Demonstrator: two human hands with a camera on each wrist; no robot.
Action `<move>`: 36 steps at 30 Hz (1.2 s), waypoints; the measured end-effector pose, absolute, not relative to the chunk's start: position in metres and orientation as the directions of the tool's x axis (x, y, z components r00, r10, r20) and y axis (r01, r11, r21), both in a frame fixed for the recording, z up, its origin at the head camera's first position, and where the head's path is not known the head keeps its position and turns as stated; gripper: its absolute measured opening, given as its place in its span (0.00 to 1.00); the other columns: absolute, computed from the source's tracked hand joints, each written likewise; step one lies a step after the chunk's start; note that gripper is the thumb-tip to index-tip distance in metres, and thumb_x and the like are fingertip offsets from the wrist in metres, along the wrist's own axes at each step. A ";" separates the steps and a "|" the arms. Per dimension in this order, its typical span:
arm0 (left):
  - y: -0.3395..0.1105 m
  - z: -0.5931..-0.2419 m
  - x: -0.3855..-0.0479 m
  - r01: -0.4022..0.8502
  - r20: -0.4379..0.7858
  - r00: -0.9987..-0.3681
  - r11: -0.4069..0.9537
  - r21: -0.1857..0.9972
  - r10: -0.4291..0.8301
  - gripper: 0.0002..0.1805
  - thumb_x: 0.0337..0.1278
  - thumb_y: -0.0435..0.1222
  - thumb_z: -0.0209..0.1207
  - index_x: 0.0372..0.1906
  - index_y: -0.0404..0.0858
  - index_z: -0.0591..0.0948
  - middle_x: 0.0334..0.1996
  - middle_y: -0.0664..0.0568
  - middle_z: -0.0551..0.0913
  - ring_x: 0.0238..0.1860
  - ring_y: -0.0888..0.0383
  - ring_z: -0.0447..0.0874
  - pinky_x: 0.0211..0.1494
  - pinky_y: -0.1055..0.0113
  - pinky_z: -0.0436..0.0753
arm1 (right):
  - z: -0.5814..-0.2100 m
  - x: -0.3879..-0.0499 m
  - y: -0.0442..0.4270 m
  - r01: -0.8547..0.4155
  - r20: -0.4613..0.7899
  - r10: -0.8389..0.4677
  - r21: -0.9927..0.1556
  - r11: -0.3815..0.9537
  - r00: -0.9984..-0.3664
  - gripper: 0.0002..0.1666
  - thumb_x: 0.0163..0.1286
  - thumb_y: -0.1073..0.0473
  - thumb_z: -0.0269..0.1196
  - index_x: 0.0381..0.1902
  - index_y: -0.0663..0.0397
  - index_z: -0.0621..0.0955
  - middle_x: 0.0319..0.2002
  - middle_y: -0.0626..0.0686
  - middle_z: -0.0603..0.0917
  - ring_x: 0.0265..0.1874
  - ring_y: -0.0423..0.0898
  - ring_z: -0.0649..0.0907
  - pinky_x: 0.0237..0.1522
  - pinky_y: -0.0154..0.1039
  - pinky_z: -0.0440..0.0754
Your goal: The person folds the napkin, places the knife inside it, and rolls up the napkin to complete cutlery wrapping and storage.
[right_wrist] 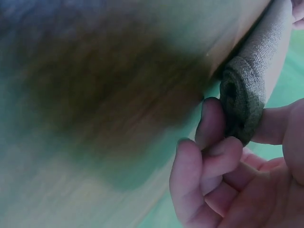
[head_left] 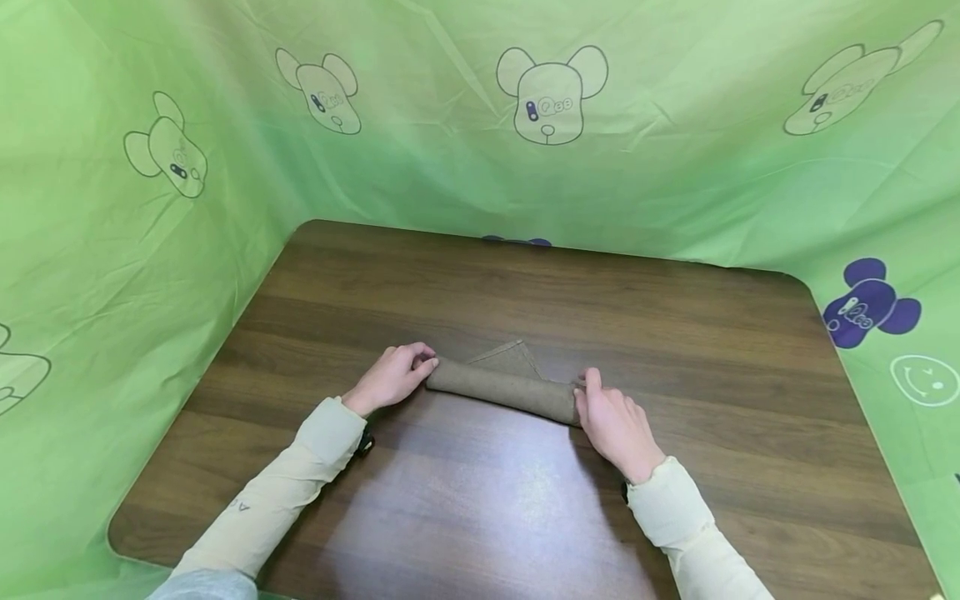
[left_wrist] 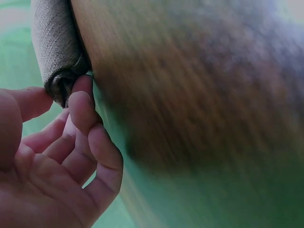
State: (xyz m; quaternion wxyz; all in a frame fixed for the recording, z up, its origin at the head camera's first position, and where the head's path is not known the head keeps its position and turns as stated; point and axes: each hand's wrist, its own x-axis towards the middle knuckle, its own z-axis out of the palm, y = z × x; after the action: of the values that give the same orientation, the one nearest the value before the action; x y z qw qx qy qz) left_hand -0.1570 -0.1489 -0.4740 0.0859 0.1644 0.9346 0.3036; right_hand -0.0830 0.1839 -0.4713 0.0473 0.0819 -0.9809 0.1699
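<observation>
A grey-brown cloth [head_left: 502, 392], rolled into a tube, lies across the middle of the table, and a flat pointed corner of it [head_left: 513, 358] sticks out behind the roll. My left hand [head_left: 393, 377] pinches the roll's left end between thumb and fingers. At the other end, my right hand [head_left: 617, 425] holds the roll the same way. In the left wrist view the coiled end of the cloth [left_wrist: 57, 42] shows between the thumb and index finger. The right wrist view has the other coiled end [right_wrist: 244, 90] between the thumb and fingertips.
The dark wood-grain table [head_left: 360, 275] has rounded corners. Green curtains [head_left: 435, 167] printed with bear heads hang behind it and along both sides. Light reflects off the tabletop in front of the roll.
</observation>
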 end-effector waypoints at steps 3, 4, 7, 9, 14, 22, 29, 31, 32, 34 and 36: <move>-0.149 -0.475 -0.157 0.248 -0.055 -0.935 0.755 0.607 0.351 0.14 0.68 0.42 0.54 0.49 0.38 0.82 0.23 0.57 0.80 0.24 0.64 0.75 0.33 0.68 0.74 | -0.470 -0.083 0.186 -0.164 0.121 -0.130 -0.325 0.931 -0.984 0.12 0.72 0.57 0.55 0.49 0.57 0.72 0.22 0.63 0.83 0.18 0.64 0.80 0.15 0.53 0.71; -0.150 -0.475 -0.157 0.247 -0.053 -0.935 0.754 0.609 0.350 0.14 0.68 0.42 0.54 0.49 0.39 0.81 0.22 0.57 0.79 0.24 0.64 0.74 0.33 0.68 0.74 | -0.470 -0.082 0.187 -0.162 0.123 -0.128 -0.324 0.932 -0.984 0.13 0.72 0.56 0.55 0.49 0.57 0.72 0.23 0.63 0.83 0.18 0.64 0.80 0.15 0.53 0.71; -0.151 -0.475 -0.155 0.262 -0.026 -0.938 0.756 0.600 0.346 0.14 0.68 0.43 0.54 0.49 0.40 0.81 0.23 0.57 0.79 0.24 0.62 0.74 0.33 0.67 0.74 | -0.471 -0.081 0.189 -0.168 0.136 -0.130 -0.323 0.931 -0.982 0.13 0.72 0.55 0.55 0.48 0.57 0.72 0.27 0.62 0.83 0.19 0.64 0.80 0.16 0.53 0.72; -0.152 -0.475 -0.152 0.292 0.012 -0.936 0.757 0.585 0.352 0.14 0.68 0.43 0.55 0.49 0.40 0.81 0.26 0.56 0.80 0.28 0.62 0.77 0.36 0.65 0.76 | -0.472 -0.080 0.190 -0.177 0.152 -0.133 -0.325 0.929 -0.979 0.14 0.72 0.54 0.56 0.47 0.58 0.73 0.32 0.61 0.83 0.22 0.64 0.81 0.18 0.54 0.73; -0.155 -0.471 -0.145 0.422 0.140 -0.899 0.737 0.527 0.415 0.15 0.64 0.44 0.59 0.51 0.41 0.80 0.41 0.54 0.82 0.33 0.62 0.78 0.38 0.66 0.78 | -0.471 -0.076 0.193 -0.212 0.198 -0.150 -0.346 0.914 -0.969 0.15 0.70 0.52 0.59 0.45 0.58 0.75 0.40 0.58 0.79 0.34 0.60 0.80 0.24 0.56 0.77; -0.159 -0.467 -0.137 0.637 0.276 -0.770 0.681 0.360 0.575 0.16 0.53 0.42 0.68 0.47 0.42 0.80 0.47 0.56 0.79 0.33 0.61 0.80 0.35 0.70 0.79 | -0.468 -0.072 0.200 -0.421 0.311 -0.330 -0.294 0.858 -0.891 0.19 0.54 0.52 0.73 0.38 0.52 0.77 0.43 0.50 0.77 0.41 0.50 0.76 0.29 0.47 0.79; -0.162 -0.471 -0.138 0.708 0.266 -0.705 0.677 0.202 0.658 0.18 0.46 0.41 0.72 0.44 0.42 0.82 0.48 0.55 0.80 0.42 0.59 0.83 0.42 0.62 0.81 | -0.470 -0.071 0.201 -0.490 0.325 -0.404 -0.250 0.835 -0.855 0.25 0.43 0.59 0.78 0.38 0.53 0.78 0.42 0.48 0.79 0.40 0.50 0.77 0.37 0.46 0.78; -0.162 -0.472 -0.139 0.715 0.259 -0.698 0.674 0.186 0.668 0.19 0.45 0.42 0.73 0.44 0.42 0.82 0.47 0.55 0.80 0.43 0.59 0.83 0.42 0.61 0.81 | -0.471 -0.070 0.201 -0.486 0.328 -0.400 -0.248 0.838 -0.856 0.25 0.42 0.60 0.78 0.38 0.53 0.78 0.40 0.47 0.80 0.39 0.49 0.77 0.37 0.46 0.78; -0.162 -0.472 -0.139 0.717 0.257 -0.695 0.673 0.179 0.672 0.20 0.45 0.42 0.73 0.44 0.42 0.82 0.47 0.55 0.80 0.43 0.59 0.83 0.42 0.61 0.81 | -0.472 -0.070 0.201 -0.484 0.329 -0.397 -0.247 0.840 -0.857 0.26 0.42 0.61 0.78 0.39 0.53 0.78 0.40 0.48 0.80 0.39 0.50 0.77 0.36 0.46 0.78; -0.162 -0.472 -0.140 0.722 0.253 -0.690 0.672 0.167 0.678 0.20 0.45 0.42 0.73 0.45 0.42 0.82 0.47 0.55 0.80 0.42 0.59 0.83 0.42 0.62 0.81 | -0.473 -0.071 0.200 -0.473 0.323 -0.388 -0.247 0.846 -0.863 0.26 0.42 0.61 0.78 0.39 0.53 0.77 0.39 0.48 0.80 0.38 0.50 0.78 0.36 0.46 0.78; -0.162 -0.472 -0.141 0.724 0.247 -0.687 0.672 0.158 0.683 0.21 0.44 0.42 0.73 0.45 0.42 0.81 0.46 0.55 0.80 0.41 0.59 0.83 0.41 0.62 0.81 | -0.473 -0.071 0.200 -0.460 0.313 -0.379 -0.251 0.851 -0.871 0.26 0.42 0.62 0.78 0.39 0.54 0.77 0.39 0.49 0.80 0.39 0.51 0.78 0.36 0.47 0.79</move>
State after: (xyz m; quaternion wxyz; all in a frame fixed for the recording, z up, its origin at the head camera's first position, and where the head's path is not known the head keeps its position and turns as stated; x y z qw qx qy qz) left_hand -0.1408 -0.1618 -0.4719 -0.0837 0.3864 0.9104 0.1220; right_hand -0.0706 0.1998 -0.4734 0.1270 0.2199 -0.9537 0.1610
